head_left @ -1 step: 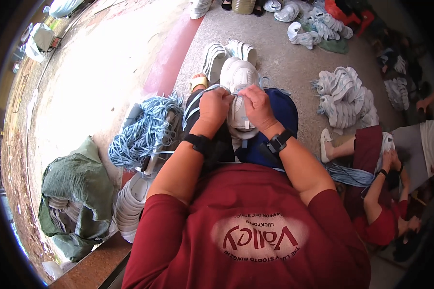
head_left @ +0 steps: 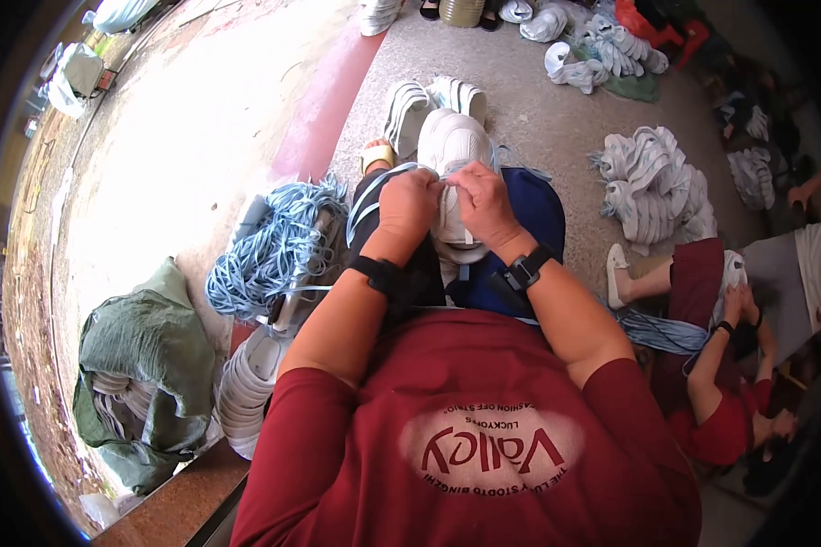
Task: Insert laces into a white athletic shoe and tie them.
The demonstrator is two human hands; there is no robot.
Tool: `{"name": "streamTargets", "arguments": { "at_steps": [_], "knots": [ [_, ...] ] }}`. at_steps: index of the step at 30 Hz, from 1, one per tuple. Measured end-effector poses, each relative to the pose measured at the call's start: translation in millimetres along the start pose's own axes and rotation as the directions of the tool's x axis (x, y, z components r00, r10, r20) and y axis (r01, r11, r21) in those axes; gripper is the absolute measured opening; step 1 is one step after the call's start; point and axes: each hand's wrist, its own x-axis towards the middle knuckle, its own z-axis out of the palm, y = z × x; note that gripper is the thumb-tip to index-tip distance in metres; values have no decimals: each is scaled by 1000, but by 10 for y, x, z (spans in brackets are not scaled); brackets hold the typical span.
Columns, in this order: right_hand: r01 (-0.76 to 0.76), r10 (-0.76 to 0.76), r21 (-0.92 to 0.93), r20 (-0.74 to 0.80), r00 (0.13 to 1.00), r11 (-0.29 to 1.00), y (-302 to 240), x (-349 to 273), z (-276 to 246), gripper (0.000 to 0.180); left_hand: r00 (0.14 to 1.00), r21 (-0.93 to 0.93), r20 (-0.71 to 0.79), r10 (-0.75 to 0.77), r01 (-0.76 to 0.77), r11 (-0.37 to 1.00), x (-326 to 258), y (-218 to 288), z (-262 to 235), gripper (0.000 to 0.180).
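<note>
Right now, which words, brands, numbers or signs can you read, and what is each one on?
Red shirt: large dark-red lettering on a pale oval, upside down in this view, with smaller dark lettering around it; legible in part, but I don't copy out wording.
Black wristbands: any marks are too small to read.
White shoe: no lettering I can make out.

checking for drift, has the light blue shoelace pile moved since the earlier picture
No: against the red floor stripe, the light blue shoelace pile shows no visible shift either way.
</note>
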Motion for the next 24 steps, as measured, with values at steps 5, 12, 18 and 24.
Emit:
{"name": "streamTargets", "arguments": {
  "at_steps": [5, 12, 18, 24],
  "knots": [
    [58, -45, -194, 70, 997, 979, -58, 20, 46, 11, 964, 197, 224, 145, -190, 962, -60, 147, -57, 20],
    [84, -59, -314, 87, 994, 946, -26, 14, 87, 6, 965, 225, 253, 73, -132, 965, -1, 123, 19, 16],
    [151, -107, -428, 125, 986, 891, -91, 17, 128, 7, 985, -245, 165, -52, 92, 965, -29, -44, -58, 17],
    [292, -197, -555, 226, 954, 779, -172, 22, 116, 10, 965, -268, 239, -107, 172, 948, -36, -133, -45, 19]
  ]
}}
